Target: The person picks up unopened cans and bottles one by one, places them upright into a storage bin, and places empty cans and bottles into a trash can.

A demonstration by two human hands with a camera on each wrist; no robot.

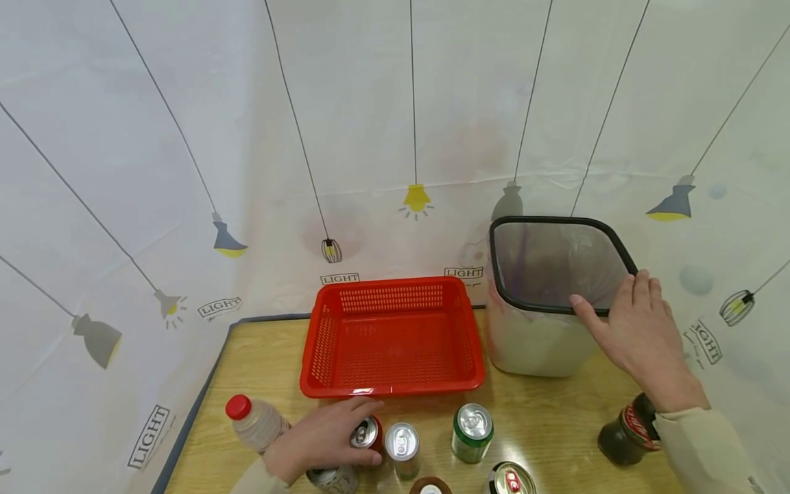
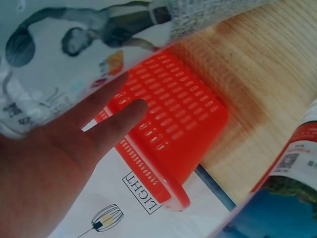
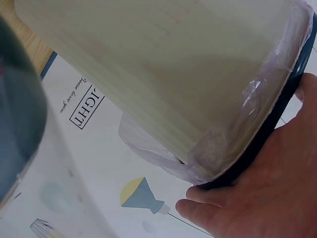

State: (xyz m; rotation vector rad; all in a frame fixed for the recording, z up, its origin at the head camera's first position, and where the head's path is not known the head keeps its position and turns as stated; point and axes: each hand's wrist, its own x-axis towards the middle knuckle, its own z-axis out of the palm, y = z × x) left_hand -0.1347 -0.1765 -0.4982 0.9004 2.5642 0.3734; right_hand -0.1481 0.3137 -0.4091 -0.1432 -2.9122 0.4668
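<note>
My left hand (image 1: 327,439) holds a red can (image 1: 365,433) from its left side, thumb in front and fingers behind. In the left wrist view, a pale container with a basketball-player print (image 2: 89,44) partly covers those fingers (image 2: 119,124) and hides the red can. A silver can (image 1: 402,447) stands just to the right of the red one. On the bin (image 1: 537,343), my right hand (image 1: 644,336) rests at the near right corner of the black rim. Its thumb crosses the near edge, and the other fingers lie fairly straight along the right side.
A red slotted basket (image 1: 391,394) stands left of the bin. At far left is a red-capped clear bottle (image 1: 256,422). Nearer stand a green can (image 1: 472,432), a black-sided can (image 1: 511,480) and a brown-rimmed container (image 1: 430,487). A cola bottle (image 1: 620,442) is beside my right sleeve.
</note>
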